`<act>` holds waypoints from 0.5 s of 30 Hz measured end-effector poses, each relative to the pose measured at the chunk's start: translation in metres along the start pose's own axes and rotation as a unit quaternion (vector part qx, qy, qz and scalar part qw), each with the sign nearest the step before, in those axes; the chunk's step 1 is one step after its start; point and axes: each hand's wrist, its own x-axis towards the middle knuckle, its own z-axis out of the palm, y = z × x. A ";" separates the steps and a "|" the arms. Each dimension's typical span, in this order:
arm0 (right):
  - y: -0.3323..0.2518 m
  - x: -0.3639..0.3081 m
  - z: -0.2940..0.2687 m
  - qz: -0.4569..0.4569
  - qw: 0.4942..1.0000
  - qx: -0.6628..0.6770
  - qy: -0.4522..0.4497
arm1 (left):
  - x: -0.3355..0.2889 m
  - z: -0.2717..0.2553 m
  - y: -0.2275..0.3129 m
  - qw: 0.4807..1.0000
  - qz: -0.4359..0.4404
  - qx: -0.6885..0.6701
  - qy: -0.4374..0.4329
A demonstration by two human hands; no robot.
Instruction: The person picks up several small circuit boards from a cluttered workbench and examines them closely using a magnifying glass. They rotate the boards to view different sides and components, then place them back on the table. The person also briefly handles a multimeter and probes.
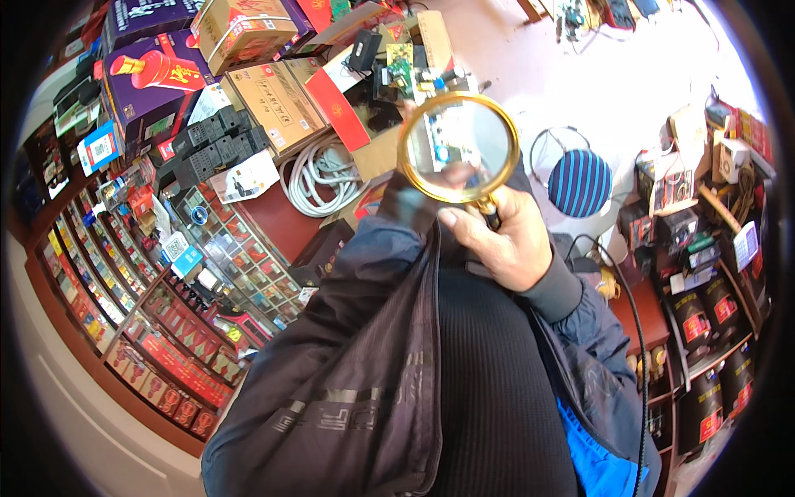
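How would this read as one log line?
right hand: grips magnifying glass; left hand: partly visible through it; circuit board: partly behind it

Look at the magnifying glass [476, 137]: a rim of gold-coloured metal, by its look, polished and glossy, round a smooth, clear lens! The jacket [348, 331] is smooth cloth with a faint sheen; the top [505, 356] inside it, matt ribbed knit. Striped cloth on the round seat [580, 183], smooth plastic on the coiled cable [291, 184], dull cardboard on the carton [273, 103].
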 end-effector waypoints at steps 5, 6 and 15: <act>0.017 0.009 0.005 0.084 0.994 -0.058 -0.026 | -0.029 -0.045 -0.020 0.999 0.012 -0.006 0.045; 0.021 0.011 0.009 0.113 0.991 -0.063 -0.027 | -0.035 -0.055 -0.023 0.994 -0.004 -0.073 0.081; 0.052 0.044 0.054 0.233 0.964 -0.103 -0.071 | -0.088 -0.171 0.056 0.944 0.202 -0.191 0.180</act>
